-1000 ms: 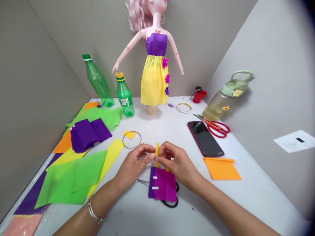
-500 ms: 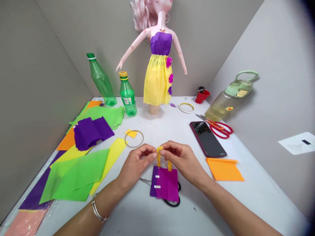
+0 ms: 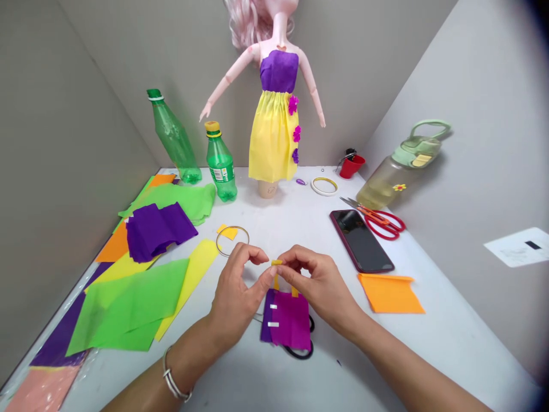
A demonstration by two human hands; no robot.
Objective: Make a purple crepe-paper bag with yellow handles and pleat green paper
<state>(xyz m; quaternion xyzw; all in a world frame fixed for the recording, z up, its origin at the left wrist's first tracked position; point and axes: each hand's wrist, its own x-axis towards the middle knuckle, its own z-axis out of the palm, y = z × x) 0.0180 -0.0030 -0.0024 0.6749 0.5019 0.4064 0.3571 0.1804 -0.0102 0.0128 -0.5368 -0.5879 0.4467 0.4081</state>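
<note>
My right hand (image 3: pixel 319 280) pinches the top of a yellow-orange strip (image 3: pixel 277 263) between thumb and fingers. My left hand (image 3: pixel 238 292), wearing a silver bangle, has its thumb tip against the strip, with the index finger lifted away. Below, the strip hangs down to a small purple and magenta rectangle (image 3: pixel 291 320) with two white tabs. A second yellow-orange strip (image 3: pixel 295 290) stands at its top edge, partly behind my right hand. Under the rectangle lie scissors with black handles (image 3: pixel 300 355), mostly covered.
A doll (image 3: pixel 274 131) in a purple and yellow dress stands at the back. Green bottles (image 3: pixel 222 171) are left of it. Coloured sheets (image 3: pixel 128 303) cover the left side. To the right lie a phone (image 3: pixel 362 240), red-handled scissors (image 3: pixel 384 223), an orange piece (image 3: pixel 390 294) and a water bottle (image 3: pixel 394 171).
My left index finger has lifted off the strip, opening the pinch. The strip's top now looks bent over sideways. My right hand keeps its pinch.
</note>
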